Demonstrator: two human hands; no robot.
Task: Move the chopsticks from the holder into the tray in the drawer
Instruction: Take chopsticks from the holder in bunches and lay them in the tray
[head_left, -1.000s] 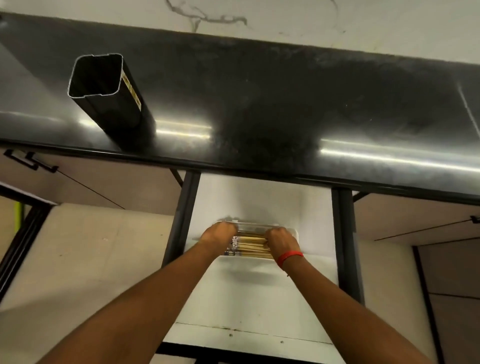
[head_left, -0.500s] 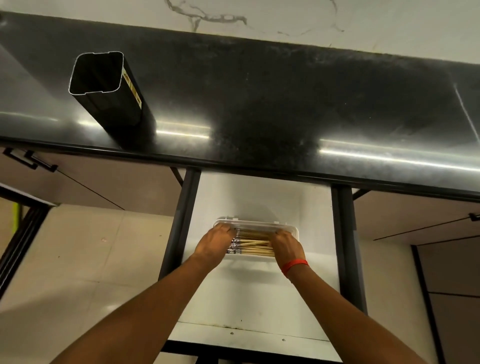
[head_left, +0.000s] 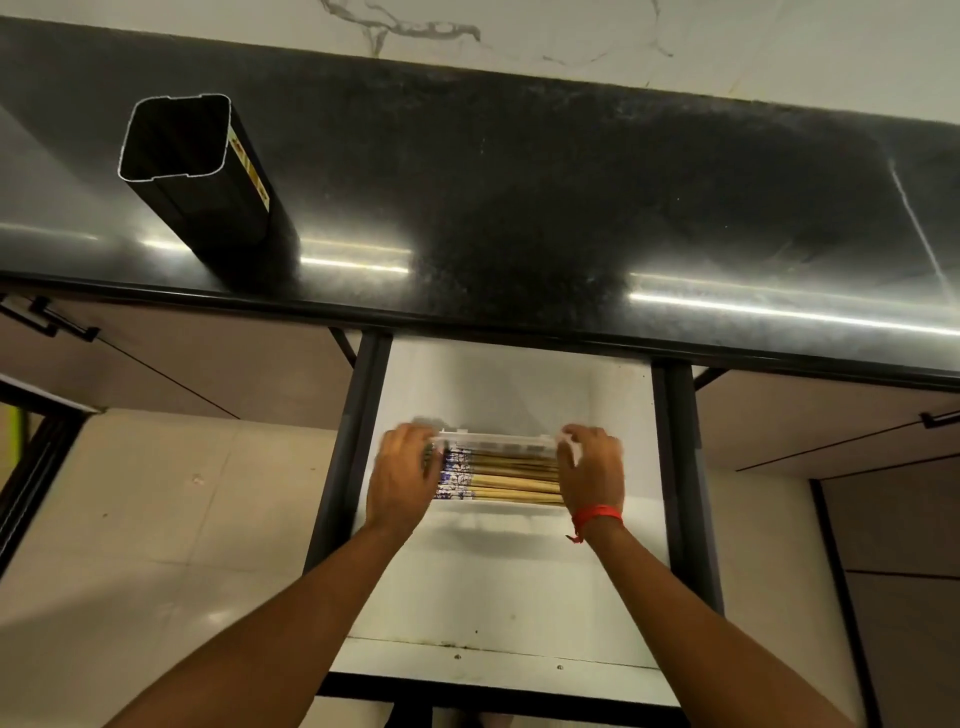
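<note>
- The black counter (head_left: 519, 182) runs across the whole upper part of the view. It is glossy with streaks of reflected light, and a pale marbled wall stands behind it.
- The pale tiled floor (head_left: 156, 519) lies below on the left.
- The white drawer (head_left: 509, 587) is pulled out from under the counter at centre, between two dark side rails. Its front edge is nearest the camera.
- Brown cabinet fronts (head_left: 208, 358) flank the drawer, and dark bar handles show at the far left and far right.
- The dark holder (head_left: 208, 192) stands on the counter's left part, near its front edge and well apart from the drawer. Its open top has a thin light rim, and a yellow label runs down one side.
- The clear tray (head_left: 498, 445) sits on the drawer floor towards the back, with its long side across the drawer.
- The chopsticks (head_left: 514, 479) lie in the tray as a flat bundle, side by side. Their patterned blue-and-white ends point left and their plain wooden lengths run right.
- The left hand (head_left: 402, 480) covers the tray's left end, palm down, with its fingers reaching the far corner. It is blurred, so I cannot tell whether it grips the tray or only rests there.
- The right hand (head_left: 592, 467) is at the tray's right end. Its fingers curl over the far right corner and its thumb lies along the inside, holding the tray.
- A red band (head_left: 597, 515) circles the right wrist.
</note>
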